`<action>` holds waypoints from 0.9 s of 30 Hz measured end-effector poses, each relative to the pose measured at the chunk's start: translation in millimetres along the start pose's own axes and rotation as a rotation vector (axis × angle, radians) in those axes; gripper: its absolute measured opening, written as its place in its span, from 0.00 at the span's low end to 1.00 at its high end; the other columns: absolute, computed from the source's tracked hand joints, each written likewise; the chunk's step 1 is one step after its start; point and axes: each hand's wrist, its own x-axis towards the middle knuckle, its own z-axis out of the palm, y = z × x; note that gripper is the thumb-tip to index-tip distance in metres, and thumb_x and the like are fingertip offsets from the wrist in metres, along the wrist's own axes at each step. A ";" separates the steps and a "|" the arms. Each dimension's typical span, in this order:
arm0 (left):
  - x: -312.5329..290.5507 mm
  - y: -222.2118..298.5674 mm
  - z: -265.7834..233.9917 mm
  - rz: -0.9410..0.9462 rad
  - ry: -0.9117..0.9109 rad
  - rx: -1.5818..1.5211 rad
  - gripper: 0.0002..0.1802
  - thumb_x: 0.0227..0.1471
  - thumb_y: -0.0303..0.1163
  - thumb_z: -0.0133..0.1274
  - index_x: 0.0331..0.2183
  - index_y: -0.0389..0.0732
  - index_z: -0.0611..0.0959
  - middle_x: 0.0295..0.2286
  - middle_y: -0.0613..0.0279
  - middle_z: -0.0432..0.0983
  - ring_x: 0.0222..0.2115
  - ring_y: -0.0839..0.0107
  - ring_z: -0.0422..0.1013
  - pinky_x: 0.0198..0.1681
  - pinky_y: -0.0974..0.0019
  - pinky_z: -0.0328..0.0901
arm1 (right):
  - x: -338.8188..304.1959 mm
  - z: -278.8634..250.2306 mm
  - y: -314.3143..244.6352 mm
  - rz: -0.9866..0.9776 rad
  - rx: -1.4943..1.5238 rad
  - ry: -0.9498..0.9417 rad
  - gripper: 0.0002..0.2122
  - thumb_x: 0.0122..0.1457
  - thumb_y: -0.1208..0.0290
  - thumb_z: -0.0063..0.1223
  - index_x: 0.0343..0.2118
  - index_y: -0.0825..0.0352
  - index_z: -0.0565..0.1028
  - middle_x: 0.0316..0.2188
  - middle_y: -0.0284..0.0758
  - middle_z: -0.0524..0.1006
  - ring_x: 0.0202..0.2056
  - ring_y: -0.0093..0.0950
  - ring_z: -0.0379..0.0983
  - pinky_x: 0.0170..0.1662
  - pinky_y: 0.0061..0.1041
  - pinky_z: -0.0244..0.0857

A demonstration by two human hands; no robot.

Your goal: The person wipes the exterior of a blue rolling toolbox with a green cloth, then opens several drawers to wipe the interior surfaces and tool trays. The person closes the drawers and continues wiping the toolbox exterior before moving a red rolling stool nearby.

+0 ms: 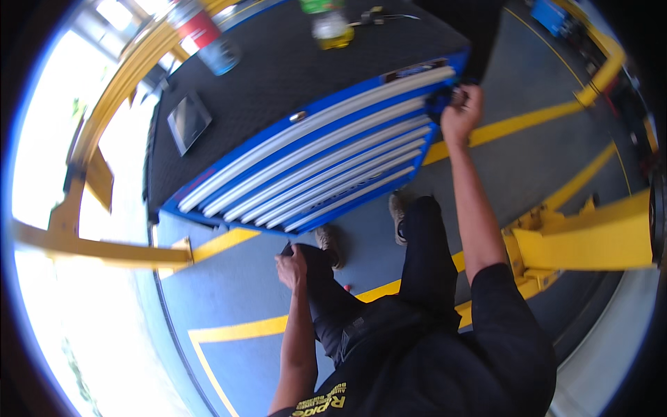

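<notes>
A blue tool chest with several silver drawer fronts stands before me, its top covered by a black mat. My right hand is closed at the chest's upper right corner, against a dark piece whose kind is blurred. Low in front of the drawers, my left hand has its fingers curled. A small dark tip shows above them, too small to name. On the mat lie a flat grey-black device, a clear bottle with a red label and a bottle with yellow liquid.
Yellow lift arms reach in at the left, and another yellow lift part stands close at my right. Yellow lines mark the grey floor. Small loose items sit at the mat's far edge. My shoes are near the chest's base.
</notes>
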 end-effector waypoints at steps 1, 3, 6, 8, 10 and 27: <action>0.0 8.4 -1.5 -0.014 -0.020 -0.027 0.44 0.59 0.64 0.55 0.51 0.27 0.79 0.48 0.30 0.82 0.50 0.35 0.80 0.58 0.42 0.72 | -7.6 -3.1 8.7 0.060 0.027 -0.005 0.03 0.67 0.82 0.56 0.40 0.69 0.74 0.37 0.46 0.79 0.41 0.46 0.79 0.48 0.40 0.70; 3.8 17.4 0.9 0.006 0.004 -0.048 0.43 0.59 0.63 0.55 0.52 0.27 0.78 0.48 0.29 0.81 0.49 0.35 0.80 0.57 0.43 0.73 | -25.4 -10.9 32.2 0.131 -0.026 -0.030 0.03 0.68 0.83 0.54 0.41 0.71 0.74 0.39 0.44 0.80 0.42 0.42 0.80 0.48 0.40 0.71; 4.1 9.8 -6.0 -0.032 0.004 -0.106 0.41 0.59 0.61 0.57 0.51 0.27 0.78 0.46 0.29 0.81 0.47 0.35 0.81 0.54 0.43 0.75 | -57.7 -3.3 -1.6 0.194 0.148 -0.122 0.03 0.69 0.84 0.53 0.42 0.70 0.75 0.42 0.44 0.80 0.44 0.42 0.78 0.51 0.42 0.71; -2.1 -1.2 -3.6 -0.040 0.014 -0.126 0.40 0.59 0.60 0.58 0.50 0.28 0.78 0.45 0.31 0.81 0.46 0.35 0.81 0.52 0.42 0.75 | -72.2 15.8 -49.6 -0.040 0.076 -0.200 0.03 0.69 0.83 0.55 0.42 0.69 0.75 0.44 0.43 0.78 0.48 0.41 0.75 0.54 0.42 0.69; -3.6 0.6 -7.5 -0.039 0.016 -0.145 0.39 0.60 0.59 0.58 0.49 0.28 0.78 0.44 0.32 0.81 0.45 0.35 0.81 0.52 0.42 0.75 | -91.3 29.0 -103.7 -0.199 0.018 -0.223 0.03 0.68 0.80 0.59 0.41 0.66 0.76 0.49 0.42 0.75 0.53 0.41 0.69 0.57 0.44 0.64; 2.2 2.1 -2.9 -0.069 0.068 -0.192 0.35 0.58 0.55 0.60 0.48 0.30 0.80 0.43 0.36 0.81 0.42 0.40 0.82 0.48 0.46 0.76 | -281.8 162.4 -413.9 -0.690 0.579 -0.468 0.07 0.62 0.73 0.68 0.40 0.55 0.81 0.49 0.28 0.80 0.53 0.33 0.73 0.56 0.38 0.66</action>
